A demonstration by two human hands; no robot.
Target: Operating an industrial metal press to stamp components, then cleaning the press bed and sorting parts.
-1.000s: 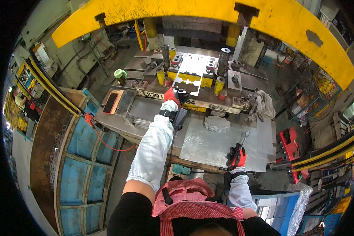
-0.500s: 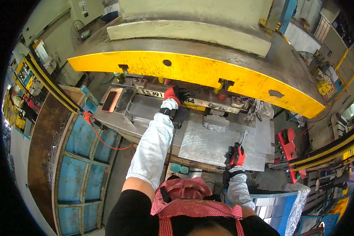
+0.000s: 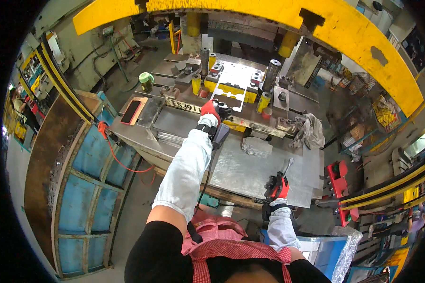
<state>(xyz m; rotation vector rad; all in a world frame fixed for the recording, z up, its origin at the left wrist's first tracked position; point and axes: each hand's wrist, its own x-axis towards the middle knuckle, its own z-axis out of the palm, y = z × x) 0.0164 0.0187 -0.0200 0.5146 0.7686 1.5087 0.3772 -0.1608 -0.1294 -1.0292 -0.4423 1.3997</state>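
Note:
My left hand [image 3: 216, 111], in a red and black glove, lies at the front edge of the lower die [image 3: 184, 106], its fingers stretched to the right. Behind it, a bright flat metal piece with cutouts [image 3: 233, 75] rests on the yellow die blocks [image 3: 248, 96]. In my right glove [image 3: 277, 187], closed over the near part of a metal sheet [image 3: 236, 167], is a silver tool with a rounded end [image 3: 287, 165]; its exact kind is unclear. A small stack of cut metal plates [image 3: 256, 146] sits on that sheet, and a stack of larger plates [image 3: 177, 121] lies left of my left hand.
The yellow press beam [image 3: 250, 10] spans overhead, with guide posts [image 3: 271, 75] standing below. A phone [image 3: 131, 112] and green-lidded jar [image 3: 146, 81] are at left, a grey rag [image 3: 310, 132] at right. A red rack [image 3: 337, 188] and blue-panelled frame [image 3: 92, 188] flank the work area.
The yellow beam has risen, uncovering the lower die and the bright metal piece on it. My left hand stays at the die's front edge; the right still holds the tool over the sheet.

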